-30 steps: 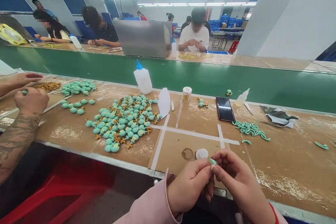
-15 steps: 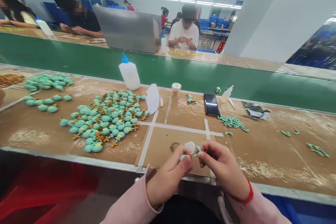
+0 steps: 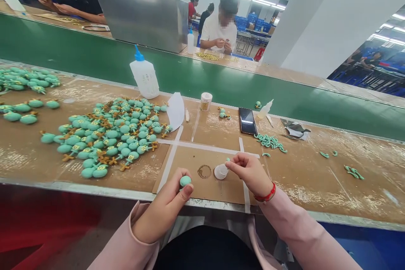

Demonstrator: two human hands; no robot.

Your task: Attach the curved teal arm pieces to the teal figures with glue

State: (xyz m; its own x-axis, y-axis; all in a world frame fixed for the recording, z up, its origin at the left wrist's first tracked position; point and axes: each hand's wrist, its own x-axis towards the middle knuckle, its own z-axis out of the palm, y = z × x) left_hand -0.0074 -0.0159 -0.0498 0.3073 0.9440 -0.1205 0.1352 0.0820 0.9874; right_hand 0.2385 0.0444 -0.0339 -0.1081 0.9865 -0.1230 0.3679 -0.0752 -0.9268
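Though small, smoothly rounded green piece (image 3: 185, 181).

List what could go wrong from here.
The right hand holds a green piece close by the white cup; a nudge could tip it. The green ball in the left hand could slip from the fingers. The pile lies near the front edge, so a knock might send some off.
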